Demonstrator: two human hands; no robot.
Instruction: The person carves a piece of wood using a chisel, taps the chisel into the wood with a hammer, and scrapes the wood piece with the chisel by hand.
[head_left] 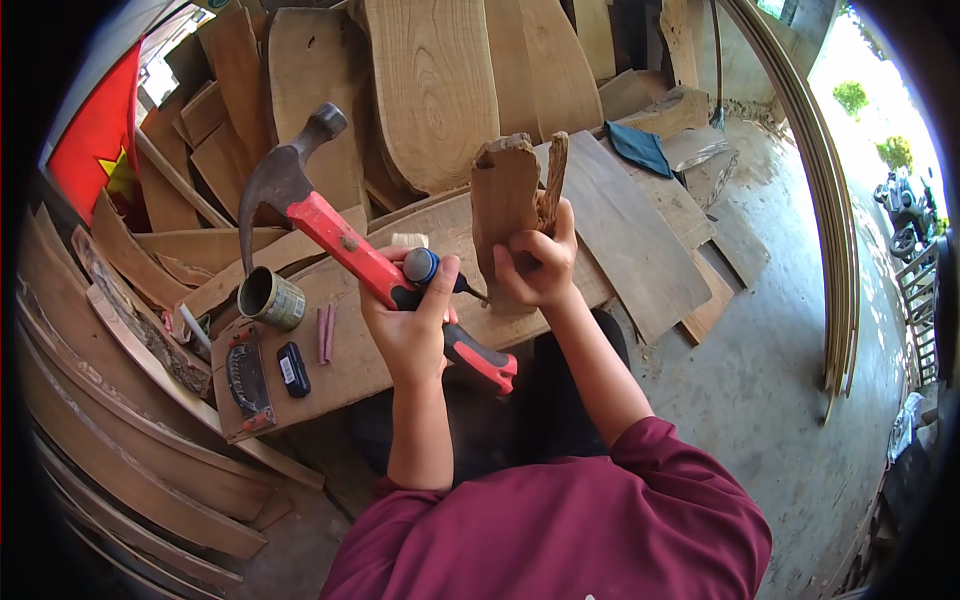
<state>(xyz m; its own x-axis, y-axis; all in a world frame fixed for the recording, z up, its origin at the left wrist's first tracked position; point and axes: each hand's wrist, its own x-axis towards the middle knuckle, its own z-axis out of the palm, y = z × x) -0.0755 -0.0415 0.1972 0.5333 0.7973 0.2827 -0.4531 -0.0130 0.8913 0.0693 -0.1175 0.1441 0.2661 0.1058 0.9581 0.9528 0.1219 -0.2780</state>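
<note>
My left hand (408, 335) is closed around a claw hammer (345, 245) with a red and black handle, its head up to the left. The same hand also grips a screwdriver (421, 265) with a blue, grey-capped handle, its thin shaft slanting toward the wood piece. In my right hand (543, 262), fingers curled, is a rough, weathered piece of wood (505, 190) with a jagged top, held upright over the wooden bench (375, 345). The screwdriver's tip lies close to the lower part of that wood. Pale bristles of a brush (410, 240) show just behind my left hand.
On the bench's left stand an open tin can (272, 298), a small black case (293, 370), pinkish sticks (326, 334) and a metal-and-orange hand tool (248, 380). Wood slabs (435, 90) lean behind. A dark cloth (638, 148) and flat boards (640, 250) lie to the right.
</note>
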